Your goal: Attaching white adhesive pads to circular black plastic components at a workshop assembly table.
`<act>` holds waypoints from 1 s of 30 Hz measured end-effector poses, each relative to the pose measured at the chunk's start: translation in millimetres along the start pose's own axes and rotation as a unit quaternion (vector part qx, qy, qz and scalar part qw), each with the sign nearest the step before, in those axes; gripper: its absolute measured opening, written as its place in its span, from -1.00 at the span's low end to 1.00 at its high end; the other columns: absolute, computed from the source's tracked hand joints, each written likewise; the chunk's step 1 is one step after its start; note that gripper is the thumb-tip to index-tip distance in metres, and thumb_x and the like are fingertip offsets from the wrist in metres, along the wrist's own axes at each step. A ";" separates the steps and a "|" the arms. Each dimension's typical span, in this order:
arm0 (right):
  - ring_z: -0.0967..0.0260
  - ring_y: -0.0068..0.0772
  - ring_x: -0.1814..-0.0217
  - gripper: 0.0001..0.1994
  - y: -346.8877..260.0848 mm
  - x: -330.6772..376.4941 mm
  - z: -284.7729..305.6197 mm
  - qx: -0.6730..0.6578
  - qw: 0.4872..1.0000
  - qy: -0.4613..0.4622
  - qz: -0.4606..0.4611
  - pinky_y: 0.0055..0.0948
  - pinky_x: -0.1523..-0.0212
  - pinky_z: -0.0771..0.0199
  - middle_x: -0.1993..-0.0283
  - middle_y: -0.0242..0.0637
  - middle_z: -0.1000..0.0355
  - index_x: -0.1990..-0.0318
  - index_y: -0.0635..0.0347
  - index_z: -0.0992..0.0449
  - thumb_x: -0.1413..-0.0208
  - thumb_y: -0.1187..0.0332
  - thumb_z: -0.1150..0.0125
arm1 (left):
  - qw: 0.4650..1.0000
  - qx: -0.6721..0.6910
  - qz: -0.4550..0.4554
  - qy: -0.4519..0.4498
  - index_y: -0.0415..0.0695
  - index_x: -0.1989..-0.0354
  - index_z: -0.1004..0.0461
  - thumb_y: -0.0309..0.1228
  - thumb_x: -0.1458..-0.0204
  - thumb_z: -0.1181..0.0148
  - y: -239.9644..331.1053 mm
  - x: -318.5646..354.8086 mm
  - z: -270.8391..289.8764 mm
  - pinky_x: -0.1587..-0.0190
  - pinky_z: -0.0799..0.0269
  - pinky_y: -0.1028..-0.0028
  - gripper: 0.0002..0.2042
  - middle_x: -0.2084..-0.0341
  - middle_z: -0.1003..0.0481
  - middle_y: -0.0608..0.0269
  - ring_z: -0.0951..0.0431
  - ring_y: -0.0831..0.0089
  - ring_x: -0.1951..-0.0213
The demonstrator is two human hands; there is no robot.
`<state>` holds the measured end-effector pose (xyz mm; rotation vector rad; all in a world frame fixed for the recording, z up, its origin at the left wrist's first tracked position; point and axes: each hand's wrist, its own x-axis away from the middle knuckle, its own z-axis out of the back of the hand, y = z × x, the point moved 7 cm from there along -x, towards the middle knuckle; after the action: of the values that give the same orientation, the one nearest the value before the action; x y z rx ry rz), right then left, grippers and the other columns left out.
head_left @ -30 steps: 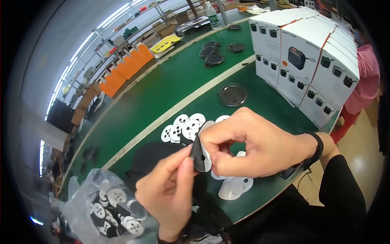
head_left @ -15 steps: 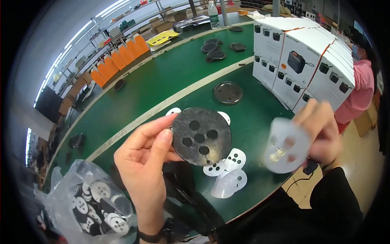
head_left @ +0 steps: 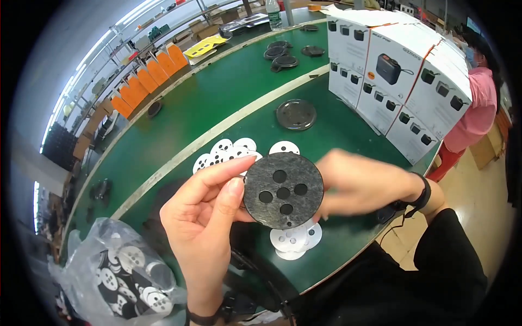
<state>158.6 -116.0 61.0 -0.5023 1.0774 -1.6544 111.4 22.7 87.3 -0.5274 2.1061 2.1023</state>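
My left hand (head_left: 202, 220) is closed, pinching the left edge of a round black felt-like disc (head_left: 291, 206) between thumb and fingers. The disc has several round holes and faces me above the table. At its right edge is my right hand (head_left: 350, 185), blurred, its fingertips partly hidden behind the disc, so I cannot tell what they hold. Below the disc lies a small pile of white discs with holes (head_left: 288, 243). More white discs (head_left: 223, 155) overlap beyond my left fingers, and another white disc (head_left: 284, 147) shows just past the black one.
A clear plastic bag (head_left: 89, 271) of white and black discs sits at left. Stacked printed boxes (head_left: 380, 89) stand at right, near a person in pink (head_left: 473, 122). A dark round part (head_left: 296, 114) lies on the green table (head_left: 228, 98); orange dividers (head_left: 147, 81) stand at far left.
My right hand has moved left to the black disc; the translucent film disc it held is no longer visible in it. The black disc is more upright, and the view has shifted.
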 end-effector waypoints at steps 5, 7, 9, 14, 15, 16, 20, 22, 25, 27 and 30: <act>-0.37 -0.65 0.61 -0.86 -10.0 14.7 25.9 -0.248 0.957 0.149 -0.023 -0.70 0.61 -0.31 0.57 -0.35 -0.36 0.44 0.32 -0.37 -0.07 0.42 -0.10 | 0.999 -0.025 0.013 -0.015 -0.40 0.18 -0.46 -0.63 -0.04 -0.03 -0.8 4.5 -7.7 0.43 -0.45 0.67 -0.82 0.36 -0.52 0.15 -0.49 0.59 0.40; -0.36 -0.65 0.63 -0.83 -16.9 18.8 22.7 -0.247 0.954 0.168 -0.018 -0.72 0.63 -0.31 0.57 -0.37 -0.34 0.50 0.33 -0.33 0.12 0.66 -0.25 | 0.998 -0.061 0.000 -0.032 -0.41 0.21 -0.46 -0.62 -0.05 0.00 1.7 5.1 -10.8 0.39 -0.44 0.66 -0.83 0.37 -0.52 0.12 -0.50 0.58 0.41; -0.36 -0.65 0.63 -0.83 -16.0 22.6 25.2 -0.256 0.952 0.167 -0.029 -0.72 0.63 -0.31 0.58 -0.38 -0.34 0.50 0.32 -0.33 0.11 0.65 -0.25 | 0.998 -0.032 0.011 -0.055 -0.41 0.22 -0.46 -0.61 -0.06 0.01 2.4 4.2 -13.3 0.37 -0.45 0.65 -0.83 0.38 -0.52 0.10 -0.51 0.56 0.40; -0.30 -0.71 0.66 -0.82 -15.7 26.5 22.0 -0.283 0.945 0.159 -0.045 -0.72 0.65 -0.25 0.62 -0.41 -0.32 0.57 0.29 -0.33 0.13 0.65 -0.25 | 0.999 -0.006 0.030 -0.045 -0.45 0.30 -0.41 -0.38 -0.09 0.01 18.7 15.6 -22.3 0.47 -0.24 0.71 -0.72 0.49 -0.47 0.14 -0.39 0.62 0.53; -0.30 -0.71 0.66 -0.82 -13.3 28.2 23.1 -0.284 0.944 0.163 -0.049 -0.72 0.65 -0.25 0.62 -0.41 -0.32 0.57 0.29 -0.33 0.13 0.65 -0.25 | 0.996 -0.078 -0.011 -0.039 -0.44 0.31 -0.42 -0.45 0.01 -0.08 20.0 14.5 -22.6 0.47 -0.25 0.70 -0.77 0.47 -0.46 0.12 -0.39 0.60 0.53; -0.29 -0.72 0.65 -0.81 -12.1 29.3 23.3 -0.271 0.948 0.158 -0.051 -0.71 0.65 -0.25 0.62 -0.41 -0.33 0.58 0.29 -0.33 0.12 0.64 -0.25 | 0.996 -0.076 -0.008 -0.041 -0.44 0.31 -0.42 -0.45 0.01 -0.08 17.6 13.7 -23.2 0.47 -0.25 0.70 -0.77 0.47 -0.46 0.12 -0.39 0.60 0.53; -0.30 -0.73 0.64 -0.82 -10.2 32.2 21.1 -0.228 0.961 0.141 -0.064 -0.71 0.62 -0.27 0.63 -0.41 -0.35 0.58 0.28 -0.34 0.12 0.62 -0.26 | 0.989 -0.133 0.020 -0.057 -0.42 0.34 -0.44 -0.70 0.23 -0.16 13.7 13.0 -26.4 0.43 -0.29 0.69 -0.79 0.46 -0.48 0.07 -0.43 0.56 0.49; -0.30 -0.74 0.64 -0.82 -12.5 34.6 20.5 -0.212 0.966 0.137 -0.060 -0.71 0.61 -0.28 0.64 -0.41 -0.35 0.58 0.29 -0.34 0.12 0.62 -0.26 | 0.979 -0.192 -0.004 -0.062 -0.41 0.38 -0.47 -0.71 0.21 -0.15 14.0 13.7 -27.7 0.46 -0.30 0.69 -0.84 0.50 -0.50 0.06 -0.44 0.56 0.52; -0.30 -0.74 0.63 -0.82 -11.1 32.8 15.5 -0.238 0.962 0.114 -0.068 -0.71 0.61 -0.27 0.65 -0.42 -0.34 0.58 0.29 -0.34 0.12 0.62 -0.26 | 0.976 -0.198 0.018 -0.084 -0.41 0.42 -0.49 -0.72 0.18 -0.13 15.4 16.0 -24.5 0.50 -0.33 0.67 -0.89 0.55 -0.51 0.06 -0.48 0.53 0.54; -0.29 -0.74 0.63 -0.82 -5.1 33.8 14.9 -0.276 0.951 0.108 -0.087 -0.72 0.61 -0.27 0.65 -0.43 -0.34 0.58 0.29 -0.34 0.12 0.62 -0.25 | 0.982 -0.160 0.047 -0.087 -0.41 0.42 -0.49 -0.72 0.17 -0.12 8.8 13.5 -23.7 0.50 -0.35 0.66 -0.89 0.55 -0.51 0.06 -0.49 0.51 0.54; -0.29 -0.75 0.63 -0.82 10.6 42.9 22.0 -0.291 0.940 0.122 -0.129 -0.72 0.61 -0.25 0.64 -0.43 -0.35 0.58 0.29 -0.33 0.11 0.62 -0.24 | 0.984 -0.098 0.101 -0.110 -0.42 0.41 -0.49 -0.71 0.16 -0.12 -11.2 0.1 -33.3 0.47 -0.41 0.63 -0.89 0.56 -0.51 0.06 -0.52 0.48 0.52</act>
<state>165.5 -164.5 55.4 -0.8652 1.7667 -1.6358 120.2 -9.9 77.6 -0.0926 1.9130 2.3681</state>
